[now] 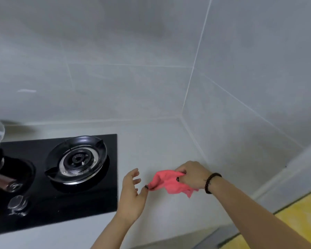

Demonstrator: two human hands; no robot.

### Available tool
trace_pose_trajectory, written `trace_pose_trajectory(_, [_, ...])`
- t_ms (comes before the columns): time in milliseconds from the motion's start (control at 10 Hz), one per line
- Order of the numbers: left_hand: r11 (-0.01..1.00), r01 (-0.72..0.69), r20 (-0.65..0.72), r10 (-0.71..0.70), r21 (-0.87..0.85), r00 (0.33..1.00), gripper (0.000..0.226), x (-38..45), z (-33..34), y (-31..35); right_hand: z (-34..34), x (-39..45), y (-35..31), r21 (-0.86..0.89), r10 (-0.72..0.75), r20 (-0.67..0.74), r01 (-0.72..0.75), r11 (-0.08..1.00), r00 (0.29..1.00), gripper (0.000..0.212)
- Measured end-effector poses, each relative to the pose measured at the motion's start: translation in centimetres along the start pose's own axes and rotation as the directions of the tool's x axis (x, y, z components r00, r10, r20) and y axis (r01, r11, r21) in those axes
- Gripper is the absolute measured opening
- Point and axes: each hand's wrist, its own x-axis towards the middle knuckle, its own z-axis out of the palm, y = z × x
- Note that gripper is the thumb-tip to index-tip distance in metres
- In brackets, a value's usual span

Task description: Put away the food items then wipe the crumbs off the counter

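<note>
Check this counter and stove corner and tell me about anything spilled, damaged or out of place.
Nothing stands out. The white counter shows no visible spills or crumbs, though the picture is soft. The black gas stove sits flat and looks intact. The right hand grips a pink cloth above the counter; the left hand is open beside it.

I see my right hand (192,175) at lower centre-right of the frame, fingers curled and gripping a pink cloth (169,183); the forearm runs in from the lower right. My left hand (132,193) sits just left of it, palm facing right, fingers spread, thumb tip touching the cloth's edge.
</note>
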Motion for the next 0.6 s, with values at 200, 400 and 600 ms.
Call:
trace_pose_trajectory(200, [0.998,0.067,-0.121,-0.069,-0.023,0.99,0.069,3.9,0.5,-0.3,-4.9,7.3,0.3,-0.17,-0.113,-0.17,0.084,0.982,0.979,0.022])
trace_pose_trajectory(400, [0.996,0.084,-0.198,-0.076,0.035,0.977,0.053,6.0,1.3,0.4,-1.5,12.0,5.6,-0.547,-0.216,-0.162,0.095,0.832,0.963,0.037])
trace_pose_trajectory(600, [0.974,0.078,-0.233,-0.028,0.212,0.972,0.025,6.5,3.4,1.2,1.9,11.9,10.4,-0.452,-0.093,-0.015,0.076,0.889,0.996,0.027])
